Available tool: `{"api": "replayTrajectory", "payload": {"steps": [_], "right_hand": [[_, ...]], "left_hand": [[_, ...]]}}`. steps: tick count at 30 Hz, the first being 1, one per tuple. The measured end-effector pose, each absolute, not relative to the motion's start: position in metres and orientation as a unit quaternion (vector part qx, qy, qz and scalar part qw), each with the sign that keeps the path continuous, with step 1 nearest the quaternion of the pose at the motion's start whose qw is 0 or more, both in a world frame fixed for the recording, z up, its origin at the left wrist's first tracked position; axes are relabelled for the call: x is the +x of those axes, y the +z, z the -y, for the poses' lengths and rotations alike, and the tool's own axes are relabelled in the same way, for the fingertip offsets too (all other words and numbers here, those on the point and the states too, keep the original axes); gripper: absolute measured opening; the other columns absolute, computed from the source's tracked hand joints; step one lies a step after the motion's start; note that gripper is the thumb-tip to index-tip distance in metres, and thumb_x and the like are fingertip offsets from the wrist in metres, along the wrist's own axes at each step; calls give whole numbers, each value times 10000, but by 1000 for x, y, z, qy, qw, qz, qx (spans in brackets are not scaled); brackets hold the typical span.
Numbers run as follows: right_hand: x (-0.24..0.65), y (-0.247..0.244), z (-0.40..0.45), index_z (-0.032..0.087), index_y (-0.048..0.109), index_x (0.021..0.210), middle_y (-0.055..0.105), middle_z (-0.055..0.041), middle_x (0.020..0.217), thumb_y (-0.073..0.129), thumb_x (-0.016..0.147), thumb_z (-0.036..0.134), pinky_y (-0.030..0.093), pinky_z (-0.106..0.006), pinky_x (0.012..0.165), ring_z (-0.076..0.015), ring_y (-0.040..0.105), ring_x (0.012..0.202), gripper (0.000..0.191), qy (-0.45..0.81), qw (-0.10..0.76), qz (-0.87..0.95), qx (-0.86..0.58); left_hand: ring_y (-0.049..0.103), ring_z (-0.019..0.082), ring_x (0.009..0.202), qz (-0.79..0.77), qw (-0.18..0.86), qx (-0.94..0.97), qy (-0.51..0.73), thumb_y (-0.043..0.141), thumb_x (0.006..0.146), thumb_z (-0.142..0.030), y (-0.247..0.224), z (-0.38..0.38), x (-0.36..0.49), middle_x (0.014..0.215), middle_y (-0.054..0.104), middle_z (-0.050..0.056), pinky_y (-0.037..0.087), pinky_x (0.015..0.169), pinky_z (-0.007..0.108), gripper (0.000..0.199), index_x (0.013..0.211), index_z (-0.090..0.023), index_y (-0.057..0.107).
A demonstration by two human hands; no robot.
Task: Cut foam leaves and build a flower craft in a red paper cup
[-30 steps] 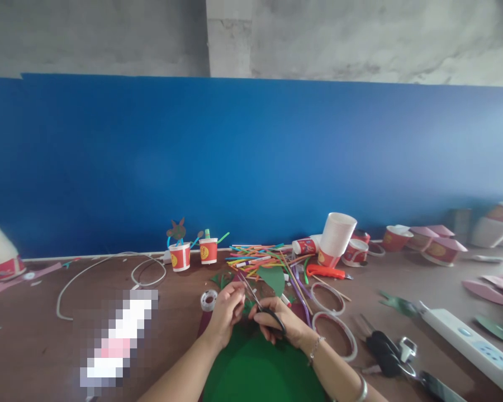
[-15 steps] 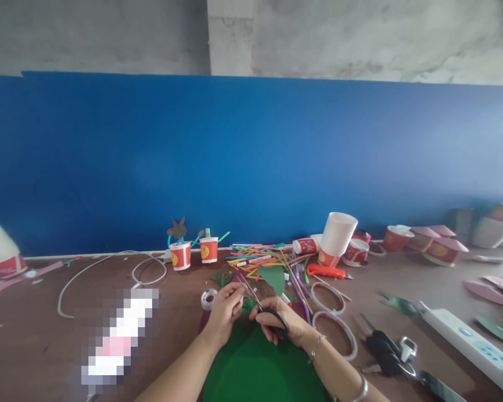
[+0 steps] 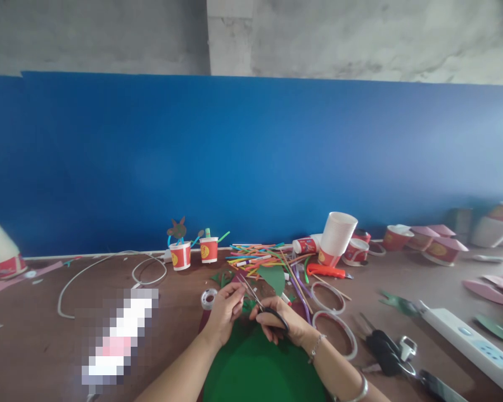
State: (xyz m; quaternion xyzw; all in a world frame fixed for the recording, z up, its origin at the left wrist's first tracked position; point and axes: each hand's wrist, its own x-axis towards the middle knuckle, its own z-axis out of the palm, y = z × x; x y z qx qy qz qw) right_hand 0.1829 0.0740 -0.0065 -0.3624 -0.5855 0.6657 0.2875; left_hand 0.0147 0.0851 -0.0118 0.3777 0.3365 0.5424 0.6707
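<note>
While our right hand [image 3: 292,324] grips scissors [image 3: 259,304] | our left hand's [image 3: 227,310] fingers pinch narrow, contents unclear | green sheet [image 3: 264,368] near

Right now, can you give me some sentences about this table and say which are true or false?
1. The right hand holds the scissors. True.
2. The big sheet at the bottom of the picture is pink. False: it's a green sheet.
3. A white power strip lies on the right side. True.
4. The keys lie on the left side. False: the keys are on the right.
5. The back panel is yellow. False: it's a blue panel.
</note>
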Motion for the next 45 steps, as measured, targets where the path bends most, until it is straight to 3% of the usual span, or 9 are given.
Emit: {"api": "replayTrajectory", "payload": {"steps": [18, 24, 45], "right_hand": [[181, -7, -74, 113, 613, 872, 571, 43, 447, 629, 723, 380, 244, -126, 310, -40, 439, 321, 306, 657, 281, 596, -366], [182, -8, -75, 111, 604, 884, 571, 45, 446, 622, 731, 380, 238, -125, 303, -39, 438, 313, 309, 663, 287, 586, -366], [182, -7, -74, 114, 614, 870, 576, 41, 449, 634, 727, 368, 239, -127, 314, -41, 442, 320, 292, 658, 285, 593, -366]], "left_hand": [[205, 3, 393, -324, 677, 380, 541, 656, 733, -341, -11, -85, 15, 531, 405, -74, 84, 385, 180, 258, 683, -137, 506], [222, -6, 385, -330, 676, 376, 541, 687, 701, -336, -12, -87, 14, 574, 466, -56, 80, 370, 174, 248, 764, -122, 576], [234, -10, 384, -321, 698, 349, 537, 717, 671, -306, -9, -85, 14, 564, 481, -55, 79, 372, 160, 249, 726, -129, 551]]}}
